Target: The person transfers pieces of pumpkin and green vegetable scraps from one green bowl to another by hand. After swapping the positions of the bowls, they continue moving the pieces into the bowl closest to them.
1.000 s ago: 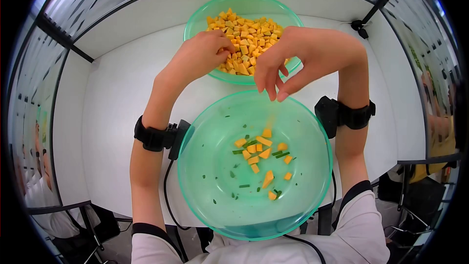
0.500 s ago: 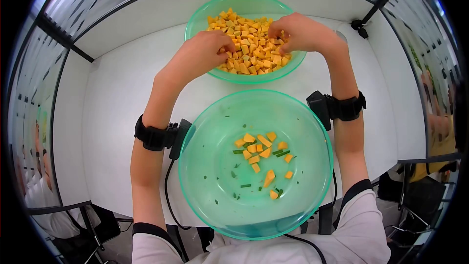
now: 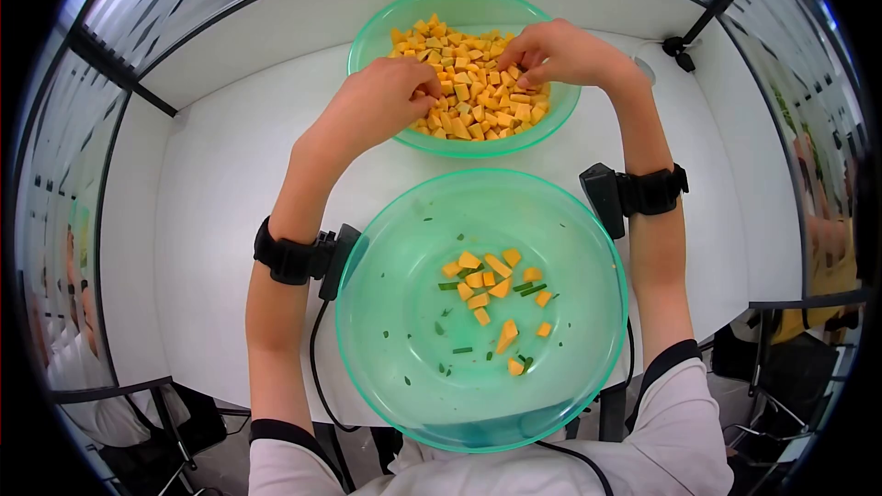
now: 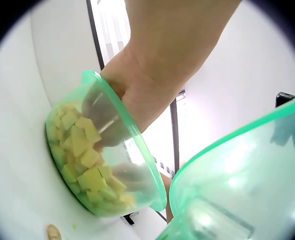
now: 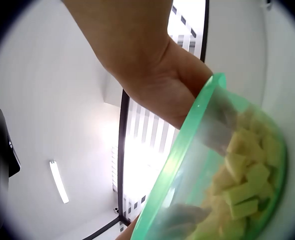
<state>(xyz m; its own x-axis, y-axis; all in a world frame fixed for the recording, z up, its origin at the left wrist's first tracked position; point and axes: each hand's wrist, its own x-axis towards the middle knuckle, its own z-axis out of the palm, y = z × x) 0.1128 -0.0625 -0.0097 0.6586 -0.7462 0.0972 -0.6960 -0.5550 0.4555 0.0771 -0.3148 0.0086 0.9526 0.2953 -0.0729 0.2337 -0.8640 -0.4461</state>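
In the far bowl point(image 3: 459, 150), green and see-through, a heap of orange cubes point(image 3: 473, 73), uneven in cut, spread across the bottom and up against the wall. Nearer the person, in the matching near bowl point(image 3: 395, 303), a loose scatter of the same cubes, some touching, others apart. Among and around them, green bits point(image 3: 462, 350): short strips and tiny flecks, on the bottom and on the sides. Both bowls on the white table point(image 3: 230, 165), one behind the other.

Left hand point(image 3: 390, 96): over the left side of the far bowl, fingers bent down at the cubes, tips hidden from above and blurred through the green wall in the wrist views. Grip apart, together or clamped on a cube: cannot tell.

Right hand point(image 3: 570, 57): over the right side of the same bowl, thumb and fingers bent down at the heap, thumb tip a little apart from the fingertips as seen from above. Grip clamped on a cube or not: cannot tell.

On each forearm, a black wrist camera, the left one point(image 3: 303, 257) just beside the near bowl, the right one point(image 3: 634, 195) near its rim. Below the left one, a black cable point(image 3: 317, 377). At the bottom corners, pale sleeves point(image 3: 684, 404) with dark cuffs.
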